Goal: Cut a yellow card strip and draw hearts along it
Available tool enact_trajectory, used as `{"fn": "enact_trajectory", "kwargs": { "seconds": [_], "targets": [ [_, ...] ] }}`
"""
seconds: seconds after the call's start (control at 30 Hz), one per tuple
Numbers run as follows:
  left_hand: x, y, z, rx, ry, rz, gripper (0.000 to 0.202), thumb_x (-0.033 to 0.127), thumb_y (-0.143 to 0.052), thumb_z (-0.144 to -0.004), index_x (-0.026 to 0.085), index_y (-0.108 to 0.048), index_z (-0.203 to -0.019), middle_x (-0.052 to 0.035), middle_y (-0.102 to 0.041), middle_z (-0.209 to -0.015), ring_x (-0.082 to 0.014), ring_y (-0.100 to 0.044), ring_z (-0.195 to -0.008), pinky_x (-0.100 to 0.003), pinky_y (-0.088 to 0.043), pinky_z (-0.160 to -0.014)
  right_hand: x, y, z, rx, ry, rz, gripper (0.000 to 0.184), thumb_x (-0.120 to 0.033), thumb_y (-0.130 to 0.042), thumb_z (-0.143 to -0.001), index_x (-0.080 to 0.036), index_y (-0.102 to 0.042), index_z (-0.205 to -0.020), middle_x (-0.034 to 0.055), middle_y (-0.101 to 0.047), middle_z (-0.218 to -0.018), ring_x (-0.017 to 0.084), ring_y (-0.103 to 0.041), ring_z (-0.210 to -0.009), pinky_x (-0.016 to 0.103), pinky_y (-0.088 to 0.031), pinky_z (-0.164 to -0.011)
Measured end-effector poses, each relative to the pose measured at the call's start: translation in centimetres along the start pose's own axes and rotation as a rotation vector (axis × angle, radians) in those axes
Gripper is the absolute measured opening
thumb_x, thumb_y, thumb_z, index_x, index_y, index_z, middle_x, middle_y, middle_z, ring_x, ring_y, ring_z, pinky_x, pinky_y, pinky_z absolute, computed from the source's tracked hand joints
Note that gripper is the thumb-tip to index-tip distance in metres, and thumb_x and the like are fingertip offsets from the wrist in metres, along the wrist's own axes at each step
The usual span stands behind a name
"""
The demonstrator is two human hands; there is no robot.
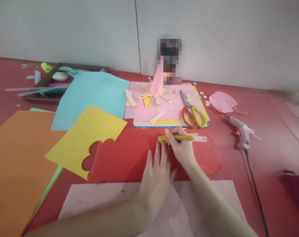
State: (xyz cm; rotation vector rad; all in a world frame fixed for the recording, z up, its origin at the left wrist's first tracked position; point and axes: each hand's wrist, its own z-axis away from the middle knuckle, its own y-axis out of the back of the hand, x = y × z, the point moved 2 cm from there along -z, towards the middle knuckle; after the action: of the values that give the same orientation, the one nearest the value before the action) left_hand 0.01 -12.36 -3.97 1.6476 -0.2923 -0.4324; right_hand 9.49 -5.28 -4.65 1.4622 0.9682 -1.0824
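Observation:
My right hand (184, 151) is closed around a golden-yellow pen (187, 138), whose clear end points to the right. The pen's tip is at the left part of a narrow yellow paper strip (194, 134), partly covered by my hand. My left hand (157, 174) lies with its fingers stretched out, their tips at the strip's lower edge. Beneath both is a red sheet or folder (122, 158). Just beyond, scissors (191, 112) with one red and one yellow handle rest on stacked pink paper (139, 110).
A pink cone (158, 80) stands amid lettered strips on the stack. To the right lie a glue gun (241, 131) with its cord and a pink paper piece (223, 101). Leftward are blue (92, 95), cut yellow (82, 138) and orange sheets (18, 158), and a tray (38, 98) of supplies.

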Motion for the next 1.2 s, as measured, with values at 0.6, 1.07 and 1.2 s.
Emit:
{"fn": "enact_trajectory", "kwargs": {
  "seconds": [0.6, 1.07, 1.2],
  "targets": [
    [0.22, 0.41, 0.26, -0.113, -0.067, -0.154, 0.04, 0.033, -0.035, -0.088, 0.01, -0.063, -0.103, -0.0154, -0.056, -0.116, -0.0231, -0.05, -0.089, -0.033, -0.043, -0.067, 0.51, -0.34, 0.14, -0.037, -0.06, -0.045, 0.028, -0.04, -0.051, -0.081, -0.021, -0.04, -0.065, -0.006, -0.042, -0.054, 0.008, -0.041, -0.048, 0.022, -0.038, -0.049],
    [0.09, 0.17, 0.38, -0.122, -0.099, -0.148, 0.038, 0.028, -0.035, -0.087, 0.012, -0.056, -0.116, -0.0171, -0.049, -0.123, -0.0209, -0.053, -0.078, -0.033, -0.043, -0.06, 0.29, -0.21, 0.02, -0.017, -0.058, -0.042, 0.028, -0.038, -0.055, -0.079, -0.021, -0.04, -0.063, -0.0054, -0.047, -0.052, 0.009, -0.045, -0.047, 0.023, -0.04, -0.051],
    [0.13, 0.15, 0.51, -0.124, -0.104, -0.159, 0.041, 0.029, -0.037, -0.087, 0.012, -0.051, -0.121, -0.0159, -0.039, -0.134, -0.0228, -0.052, -0.084, -0.035, -0.043, -0.061, 0.2, -0.1, -0.03, -0.011, -0.073, -0.092, 0.027, -0.038, -0.054, -0.08, -0.021, -0.041, -0.064, -0.0063, -0.045, -0.05, 0.01, -0.047, -0.048, 0.023, -0.041, -0.052]
  ]
}}
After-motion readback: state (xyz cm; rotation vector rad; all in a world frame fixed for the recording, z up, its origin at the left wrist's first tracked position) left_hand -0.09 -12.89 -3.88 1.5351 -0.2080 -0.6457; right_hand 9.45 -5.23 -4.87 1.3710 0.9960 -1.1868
